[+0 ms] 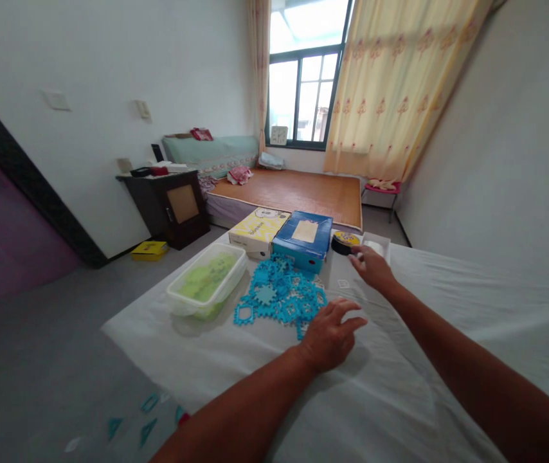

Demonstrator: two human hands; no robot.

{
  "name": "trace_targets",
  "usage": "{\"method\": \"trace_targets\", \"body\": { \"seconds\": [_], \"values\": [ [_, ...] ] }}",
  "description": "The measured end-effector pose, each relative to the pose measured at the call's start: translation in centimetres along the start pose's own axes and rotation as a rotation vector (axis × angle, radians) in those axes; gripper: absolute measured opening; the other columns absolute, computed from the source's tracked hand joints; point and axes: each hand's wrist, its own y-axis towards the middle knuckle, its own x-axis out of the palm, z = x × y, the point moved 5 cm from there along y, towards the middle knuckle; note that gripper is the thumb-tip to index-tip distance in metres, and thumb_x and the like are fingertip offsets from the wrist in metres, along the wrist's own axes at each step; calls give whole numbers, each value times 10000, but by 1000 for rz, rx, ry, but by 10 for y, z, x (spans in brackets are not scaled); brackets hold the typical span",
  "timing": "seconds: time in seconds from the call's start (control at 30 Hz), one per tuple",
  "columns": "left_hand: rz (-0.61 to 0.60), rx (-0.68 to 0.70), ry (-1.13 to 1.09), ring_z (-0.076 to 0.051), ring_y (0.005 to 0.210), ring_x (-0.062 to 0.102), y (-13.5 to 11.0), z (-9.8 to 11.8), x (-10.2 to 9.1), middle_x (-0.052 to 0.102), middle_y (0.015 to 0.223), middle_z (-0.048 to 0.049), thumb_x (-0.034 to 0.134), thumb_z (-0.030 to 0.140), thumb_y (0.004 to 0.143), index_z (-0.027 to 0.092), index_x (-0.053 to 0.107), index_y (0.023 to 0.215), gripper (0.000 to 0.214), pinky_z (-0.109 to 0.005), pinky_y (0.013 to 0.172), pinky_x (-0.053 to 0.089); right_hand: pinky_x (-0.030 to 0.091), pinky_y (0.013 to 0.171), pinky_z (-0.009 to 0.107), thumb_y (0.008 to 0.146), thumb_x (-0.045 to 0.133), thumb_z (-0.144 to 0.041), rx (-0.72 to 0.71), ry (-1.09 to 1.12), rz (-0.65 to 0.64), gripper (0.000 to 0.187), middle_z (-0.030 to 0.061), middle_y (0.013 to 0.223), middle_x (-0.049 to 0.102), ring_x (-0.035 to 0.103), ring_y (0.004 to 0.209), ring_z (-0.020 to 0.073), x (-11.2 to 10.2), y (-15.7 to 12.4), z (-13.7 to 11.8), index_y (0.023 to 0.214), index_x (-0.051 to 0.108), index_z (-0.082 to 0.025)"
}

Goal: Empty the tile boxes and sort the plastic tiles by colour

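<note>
My left hand (333, 331) hovers low over the white-covered table, fingers apart and holding nothing, just right of a heap of blue plastic toothed building pieces (281, 292). Farther forward, my right hand (373, 267) has its fingers loosely stretched out at the right edge of a round black item with a yellow label (345, 242), perhaps a roll of tape. Whether the fingertips touch it I cannot tell. A small white square piece (343, 283) lies between the two hands. Behind the right hand is a shallow white box (379, 243), partly hidden.
A clear plastic tub (207, 301) of yellow-green pieces stands left of the heap. Behind are a yellow-and-white box (258, 231) and a blue box (303, 238). Several blue pieces (148, 432) lie on the floor at the lower left. A bed (303, 193) stands beyond.
</note>
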Motion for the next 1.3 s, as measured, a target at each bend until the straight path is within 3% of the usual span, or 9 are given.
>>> {"method": "trace_targets", "body": {
  "seconds": [0.13,0.27,0.4,0.53,0.7,0.83,0.97,1.1,1.3],
  "values": [
    [-5,7,-2,-207,1269,482,1,1,-1,586,1290,-69,495,72,794,228,657,1143,415,-384,1083,436,533,633,286,840,593,-523,353,617,-211,449,95,1068,651,631,770,166,49,14,-42,1124,546,-179],
    [-25,9,2,-208,1244,510,-1,1,-3,600,1269,-67,498,73,781,232,672,1107,402,-398,1083,438,455,488,186,708,777,-378,603,919,-182,341,2,729,631,555,584,97,65,29,-55,871,553,-180],
    [-33,5,-8,-203,1199,544,-3,-1,-2,617,1247,-65,513,65,770,234,682,1071,384,-395,1067,452,303,348,117,677,752,-146,685,1161,-43,290,-70,535,501,414,428,45,47,49,-63,724,470,-194],
    [-34,9,-45,-193,1149,570,-5,-2,0,642,1194,-65,519,47,756,225,688,1039,375,-366,1010,488,348,351,101,700,669,-90,631,1308,-3,240,-59,566,525,450,456,45,13,59,-76,722,456,-198],
    [141,-201,-254,-183,1037,621,4,-14,-27,664,1118,-70,534,184,855,238,653,1117,292,-346,895,535,523,510,163,665,713,-144,290,1572,40,265,-20,750,659,611,639,100,-36,33,-93,863,547,-202],
    [427,-647,-720,-168,796,659,21,-40,-57,684,942,-84,557,477,869,174,604,1170,429,-227,554,501,580,647,275,651,758,-232,125,1453,-77,422,17,916,705,676,773,175,-42,-6,-116,1028,569,-207],
    [792,-914,-1059,-121,629,617,31,-62,-75,673,797,-50,661,559,765,133,643,1006,489,-174,447,401,575,679,300,653,779,-330,60,1403,-146,552,37,1015,698,678,821,192,-32,-22,-139,1144,548,-226],
    [966,-990,-1110,-72,581,568,27,-91,-94,674,816,-5,789,467,649,167,647,1022,500,-154,442,378,536,602,244,787,661,-488,58,1178,-177,459,29,1021,678,642,776,148,-22,-3,-132,1167,572,-246],
    [1180,-987,-898,-54,528,535,-1,-147,-135,632,704,27,790,458,631,147,648,932,455,-149,444,370,417,458,180,843,626,-449,328,512,-102,270,14,681,612,554,570,109,9,47,-65,836,626,-179]
  ]
}}
